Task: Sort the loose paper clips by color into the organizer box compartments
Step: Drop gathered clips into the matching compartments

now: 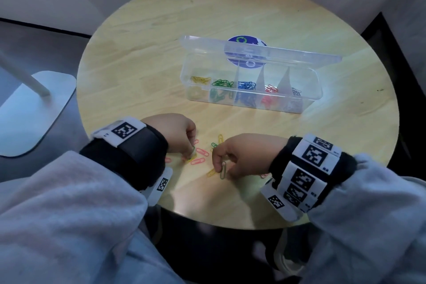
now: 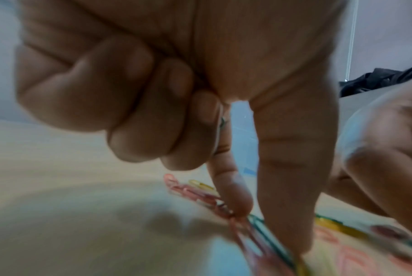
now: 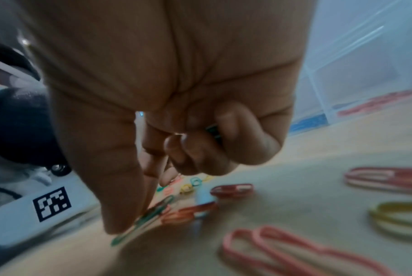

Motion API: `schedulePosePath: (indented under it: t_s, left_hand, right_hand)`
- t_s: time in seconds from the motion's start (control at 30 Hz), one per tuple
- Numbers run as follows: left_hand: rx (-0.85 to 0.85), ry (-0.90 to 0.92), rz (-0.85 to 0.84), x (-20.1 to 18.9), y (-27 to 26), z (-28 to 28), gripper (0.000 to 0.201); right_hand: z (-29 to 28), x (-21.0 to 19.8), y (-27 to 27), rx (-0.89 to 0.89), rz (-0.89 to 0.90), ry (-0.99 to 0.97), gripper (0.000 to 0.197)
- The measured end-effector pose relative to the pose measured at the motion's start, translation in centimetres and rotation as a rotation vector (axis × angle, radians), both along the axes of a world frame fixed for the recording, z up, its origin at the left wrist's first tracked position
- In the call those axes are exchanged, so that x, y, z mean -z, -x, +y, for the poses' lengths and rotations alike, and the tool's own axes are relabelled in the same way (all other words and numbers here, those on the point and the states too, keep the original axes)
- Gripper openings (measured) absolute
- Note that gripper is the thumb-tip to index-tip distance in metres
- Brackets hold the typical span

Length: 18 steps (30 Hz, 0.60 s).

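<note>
In the lower middle of the head view the right hand (image 1: 239, 157) pinches a green paper clip (image 1: 223, 170) between thumb and forefinger, the clip hanging down just over the table (image 1: 143, 53). In the right wrist view the same clip (image 3: 143, 220) sticks out below the thumb, blurred, and the curled fingers hide something dark green in the palm that I cannot make out.

The left hand (image 1: 175, 132), left of centre, has thumb and forefinger down on the loose clips (image 1: 199, 154), with a green one (image 1: 192, 150) at their tips. Whether it is pinched or only touched is hard to say. The left wrist view shows the other fingers curled in and the fingertip area smeared.

Pink, yellow and green clips lie scattered between the two hands; some are partly covered by them.

The clear organizer box (image 1: 251, 83) stands in the upper right part of the table with its lid (image 1: 260, 50) up. Its compartments hold, left to right, yellow, green, blue, red and pale clips, the last too faint to name a colour. A round blue sticker (image 1: 246, 41) shows behind the lid, partly blurred by the plastic.
</note>
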<state>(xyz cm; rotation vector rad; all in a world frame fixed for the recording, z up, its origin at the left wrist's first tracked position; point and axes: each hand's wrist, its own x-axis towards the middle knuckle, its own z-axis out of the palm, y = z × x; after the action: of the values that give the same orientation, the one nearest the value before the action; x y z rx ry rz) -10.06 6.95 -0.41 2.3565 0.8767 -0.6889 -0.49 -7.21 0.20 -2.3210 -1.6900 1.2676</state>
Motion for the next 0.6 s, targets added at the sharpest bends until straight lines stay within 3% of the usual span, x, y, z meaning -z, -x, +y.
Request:
schedulePosePath:
  t_s: [0.37,0.43,0.53,0.6]
  left_hand:
    - [0.035,-0.03,-0.039,0.2,-0.2,-0.1,0.018]
    - [0.04,0.005,-0.04,0.1,-0.3,-0.2,0.014]
    - [0.056,0.026,-0.03,0.0,-0.4,-0.8,0.011]
    - [0.054,0.014,-0.021,0.0,-0.6,-1.1,0.01]
  right_hand:
    - [-0.1,0.7,-1.4,-0.013,-0.095,0.016,0.008]
    - [0.0,0.5,-2.6,0.168,0.08,-0.022,0.013]
    - [-0.1,0.4,-4.8,0.638,0.54,-0.14,0.025]
    - [-0.1,0.5,-5.5,0.85,0.727,-0.184,0.027]
